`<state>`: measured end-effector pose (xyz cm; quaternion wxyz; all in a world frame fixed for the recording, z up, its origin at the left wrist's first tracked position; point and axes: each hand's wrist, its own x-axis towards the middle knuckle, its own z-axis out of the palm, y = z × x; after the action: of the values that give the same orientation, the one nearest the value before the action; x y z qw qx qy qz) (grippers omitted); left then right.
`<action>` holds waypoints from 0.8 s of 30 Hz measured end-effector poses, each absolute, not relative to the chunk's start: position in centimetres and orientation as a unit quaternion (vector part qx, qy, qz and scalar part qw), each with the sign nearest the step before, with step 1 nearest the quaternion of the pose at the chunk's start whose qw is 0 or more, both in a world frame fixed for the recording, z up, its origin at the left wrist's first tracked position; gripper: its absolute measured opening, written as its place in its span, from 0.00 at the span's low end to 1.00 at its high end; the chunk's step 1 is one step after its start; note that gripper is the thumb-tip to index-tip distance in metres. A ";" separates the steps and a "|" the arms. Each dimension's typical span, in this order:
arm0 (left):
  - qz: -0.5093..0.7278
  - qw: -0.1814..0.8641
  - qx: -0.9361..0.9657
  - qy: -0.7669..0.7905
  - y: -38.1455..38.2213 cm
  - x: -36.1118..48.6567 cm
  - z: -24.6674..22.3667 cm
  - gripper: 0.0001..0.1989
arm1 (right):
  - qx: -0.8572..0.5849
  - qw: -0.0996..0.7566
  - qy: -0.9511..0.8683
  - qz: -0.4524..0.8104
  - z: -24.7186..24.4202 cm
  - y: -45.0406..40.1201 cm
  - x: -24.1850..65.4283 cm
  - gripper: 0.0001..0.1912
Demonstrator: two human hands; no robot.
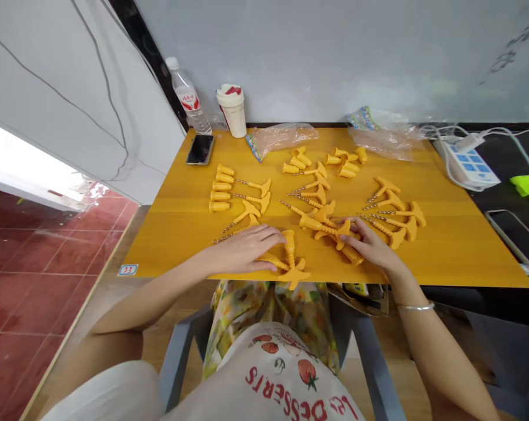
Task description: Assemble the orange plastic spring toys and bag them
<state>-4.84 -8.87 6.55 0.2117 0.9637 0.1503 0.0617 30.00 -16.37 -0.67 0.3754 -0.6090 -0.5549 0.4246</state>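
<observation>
My left hand (pixel 253 248) lies low over the table's front edge, fingers stretched out. Its fingertips come close to a capped yellow corkscrew (pixel 290 248) standing among other T-handles at the edge. On the right, my right hand (pixel 369 242) has thumb and forefinger closed round the handle of another capped yellow corkscrew (pixel 329 228), whose sleeve points left. More yellow pieces (pixel 352 254) lie under that hand, partly hidden. Bare corkscrews with metal spirals (pixel 310 195) lie in the middle, and another group (pixel 393 213) lies beyond my right hand.
Yellow sleeves (pixel 221 187) stand in a left row, with more (pixel 345 162) at the back. Plastic bags (pixel 284 137), a phone (pixel 200 149), a cup (pixel 233 111) and a water bottle (pixel 189 99) line the far edge. A power strip (pixel 470 161) with cables sits right.
</observation>
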 end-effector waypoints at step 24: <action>0.129 0.019 0.979 0.154 -7.8 -2.8 4.8 0.13 | -0.652 0.471 -0.577 0.141 3.3 -18.9 24.7 0.19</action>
<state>-2.76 -7.75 4.78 0.0189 0.9794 0.1539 0.1293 24.73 -18.86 3.29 0.4709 -0.6522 -0.5770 0.1410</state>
